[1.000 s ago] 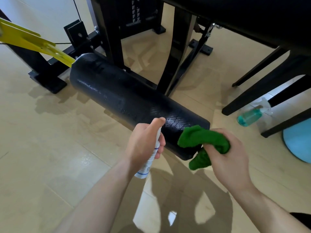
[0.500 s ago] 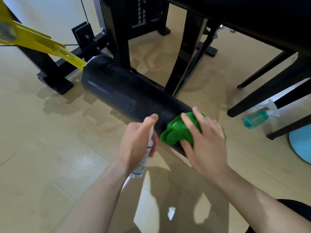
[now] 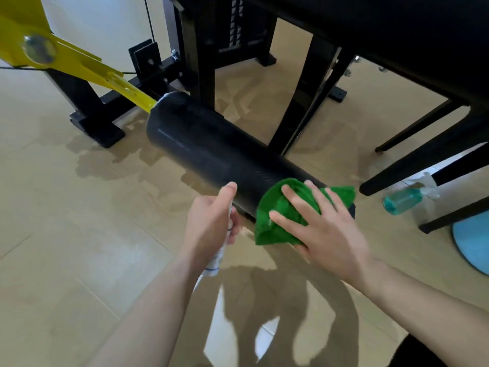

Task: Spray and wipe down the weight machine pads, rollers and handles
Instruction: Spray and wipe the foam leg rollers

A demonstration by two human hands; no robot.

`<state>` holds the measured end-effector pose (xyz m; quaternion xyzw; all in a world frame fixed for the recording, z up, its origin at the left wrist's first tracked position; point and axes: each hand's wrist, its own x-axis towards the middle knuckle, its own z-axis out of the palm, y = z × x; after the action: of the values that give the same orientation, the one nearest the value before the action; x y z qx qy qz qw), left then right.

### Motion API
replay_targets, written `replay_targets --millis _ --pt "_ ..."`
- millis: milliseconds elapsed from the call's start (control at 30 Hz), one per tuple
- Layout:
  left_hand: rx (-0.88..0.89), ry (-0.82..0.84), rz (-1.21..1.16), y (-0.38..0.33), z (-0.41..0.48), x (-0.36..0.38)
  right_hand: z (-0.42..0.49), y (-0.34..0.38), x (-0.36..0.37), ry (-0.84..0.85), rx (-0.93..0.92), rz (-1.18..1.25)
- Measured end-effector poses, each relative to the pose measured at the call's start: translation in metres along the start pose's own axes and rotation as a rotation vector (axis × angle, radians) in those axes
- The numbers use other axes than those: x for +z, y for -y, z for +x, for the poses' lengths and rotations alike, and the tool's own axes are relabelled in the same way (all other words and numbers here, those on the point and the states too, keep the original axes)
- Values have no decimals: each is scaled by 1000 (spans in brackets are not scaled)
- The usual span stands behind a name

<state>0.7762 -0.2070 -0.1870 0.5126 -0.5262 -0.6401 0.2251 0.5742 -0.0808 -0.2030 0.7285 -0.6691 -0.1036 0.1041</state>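
A long black foam roller (image 3: 211, 152) runs diagonally from a yellow lever arm (image 3: 79, 64) at the upper left down to the middle of the head view. My right hand (image 3: 325, 229) lies flat with spread fingers on a green cloth (image 3: 275, 213), pressing it over the roller's near end. My left hand (image 3: 211, 221) grips a small white spray bottle (image 3: 215, 260), index finger on its top, just left of the cloth and close to the roller.
The black machine frame (image 3: 201, 62) and a dark pad (image 3: 370, 30) stand behind and above the roller. A teal spray bottle (image 3: 404, 200) lies on the tan floor at the right, between black legs (image 3: 428, 160). A light blue round object (image 3: 473, 239) sits at the right edge.
My right hand went from clutching the bunched cloth beside the roller's end to spreading flat over it on the roller. My left hand stayed next to the roller with the bottle.
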Motion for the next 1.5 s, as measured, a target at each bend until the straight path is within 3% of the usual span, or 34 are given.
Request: replay_targets --millis 67,167,367,467,600,800,1000,1100,1300,1433,1500 --pt "-19 26 57 2 1 0 -35 -20 3 49 -36 -28" --pt "-38 -5 49 -2 6 -5 -15 -20 2 15 -112 -28" --pt "-9 -184 -145 -12 18 -17 166 48 -14 -127 -103 37" --pt "-25 -247 -218 -10 24 -33 254 69 -27 -101 -89 17" --pt "-33 -267 -245 -8 23 -47 305 87 -38 -107 -70 17" --pt "-48 -243 -212 -4 18 -63 177 54 -22 -112 -224 -10" --pt "-144 -167 -121 12 24 -80 13 -5 -7 122 -260 -109" --pt "-175 -139 -180 17 28 -75 22 -22 -14 156 -179 -46" --pt "5 -18 -190 12 32 -42 39 -38 -10 10 -172 168" --pt "83 -48 -177 15 25 -25 24 -28 -2 -66 87 234" --pt "98 -81 -209 22 31 -25 12 -15 -6 -42 153 142"
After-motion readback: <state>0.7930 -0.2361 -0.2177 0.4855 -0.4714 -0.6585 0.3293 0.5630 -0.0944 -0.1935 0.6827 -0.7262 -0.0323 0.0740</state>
